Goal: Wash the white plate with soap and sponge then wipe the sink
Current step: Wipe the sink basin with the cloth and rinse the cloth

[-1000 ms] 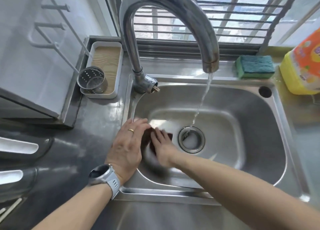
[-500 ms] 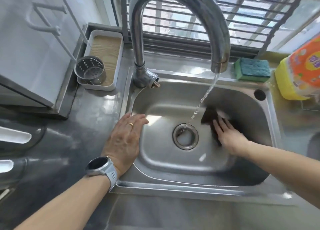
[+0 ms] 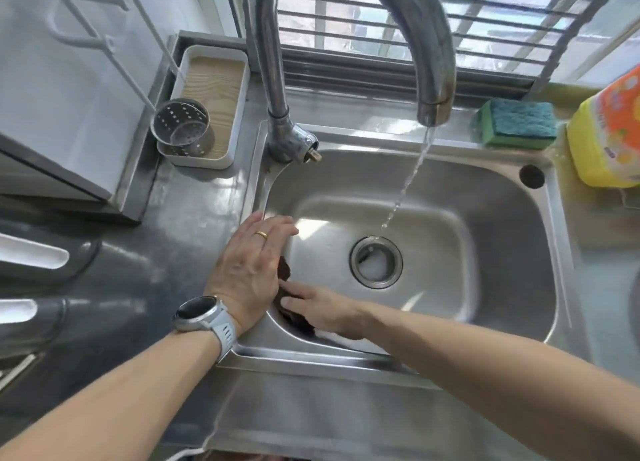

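Note:
The steel sink (image 3: 512, 252) fills the middle of the view, with water running from the tap (image 3: 433, 79) toward the drain (image 3: 375, 266). My right hand (image 3: 322, 310) presses a dark brown cloth (image 3: 285, 270) with flat fingers against the sink's near-left wall. My left hand (image 3: 251, 270) lies flat on the sink's left rim, fingers straight, partly covering the cloth. A green and blue sponge (image 3: 517, 122) sits on the back ledge. The yellow soap bottle (image 3: 609, 131) stands at the right. No white plate is in view.
A white tray (image 3: 211, 110) with a perforated metal cup (image 3: 181, 128) sits on the counter at back left. A white rack and panel stand at far left. Window bars run behind the tap. An overflow hole (image 3: 531, 176) is at the sink's back right.
My right hand has swept the dark cloth from the sink's right wall across to the near-left corner. My left hand has stayed on the left rim.

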